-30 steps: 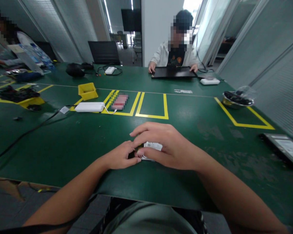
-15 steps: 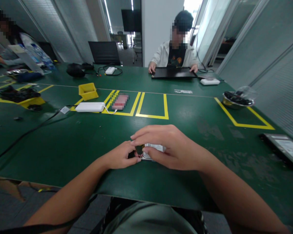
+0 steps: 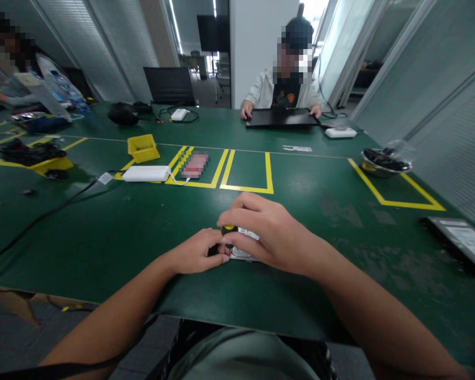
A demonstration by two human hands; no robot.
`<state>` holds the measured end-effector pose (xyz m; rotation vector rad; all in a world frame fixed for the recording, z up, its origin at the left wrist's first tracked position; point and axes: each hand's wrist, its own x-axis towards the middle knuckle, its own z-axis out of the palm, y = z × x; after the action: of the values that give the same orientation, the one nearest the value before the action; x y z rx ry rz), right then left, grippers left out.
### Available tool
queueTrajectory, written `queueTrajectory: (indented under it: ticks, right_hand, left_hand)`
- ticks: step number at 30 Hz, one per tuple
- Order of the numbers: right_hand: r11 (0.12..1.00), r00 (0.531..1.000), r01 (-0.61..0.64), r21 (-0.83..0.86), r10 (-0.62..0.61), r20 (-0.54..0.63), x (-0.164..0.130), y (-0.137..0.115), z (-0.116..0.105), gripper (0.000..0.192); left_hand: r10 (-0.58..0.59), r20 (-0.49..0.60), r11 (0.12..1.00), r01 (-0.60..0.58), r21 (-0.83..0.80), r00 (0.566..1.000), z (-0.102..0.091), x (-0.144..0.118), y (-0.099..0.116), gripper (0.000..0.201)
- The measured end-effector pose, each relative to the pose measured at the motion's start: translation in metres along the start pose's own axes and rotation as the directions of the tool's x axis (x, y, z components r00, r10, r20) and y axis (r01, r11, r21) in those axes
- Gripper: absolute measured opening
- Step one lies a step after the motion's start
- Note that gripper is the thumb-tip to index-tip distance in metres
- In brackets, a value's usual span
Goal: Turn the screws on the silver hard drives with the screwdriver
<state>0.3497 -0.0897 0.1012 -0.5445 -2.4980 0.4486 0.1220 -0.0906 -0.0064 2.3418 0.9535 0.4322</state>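
Note:
Near the table's front edge lies a silver hard drive (image 3: 242, 253) with a white label, mostly covered by my hands. On its left end my left hand (image 3: 200, 252) is closed, thumb along the near corner and the other fingertips close to the tool. My right hand (image 3: 267, 232) arches over the drive. Its thumb and fingers grip the black-and-yellow handle of a screwdriver (image 3: 229, 230), which stands roughly upright at the drive's left end. The screwdriver's tip is hidden.
Another hard drive (image 3: 465, 240) lies at the right edge. Beyond my hands are a white power strip (image 3: 146, 173), a yellow bin (image 3: 143, 149) and a bowl of dark parts (image 3: 387, 161). Across the table a person holds a black panel (image 3: 283, 117). A black cable (image 3: 43, 215) runs along the left.
My right hand's fingers have curled from stretched out to closed around the screwdriver handle, whose yellow top now shows. My left hand and the drive stay in place.

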Motion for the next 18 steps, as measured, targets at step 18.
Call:
queueTrajectory:
  ticks: [18]
  right_hand:
    - [0.982, 0.979, 0.176, 0.063, -0.168, -0.114, 0.001, 0.0051, 0.0076, 0.018]
  left_hand:
    - [0.009, 0.013, 1.0, -0.009, -0.023, 1.0, 0.0017, -0.0013, -0.0048, 0.019]
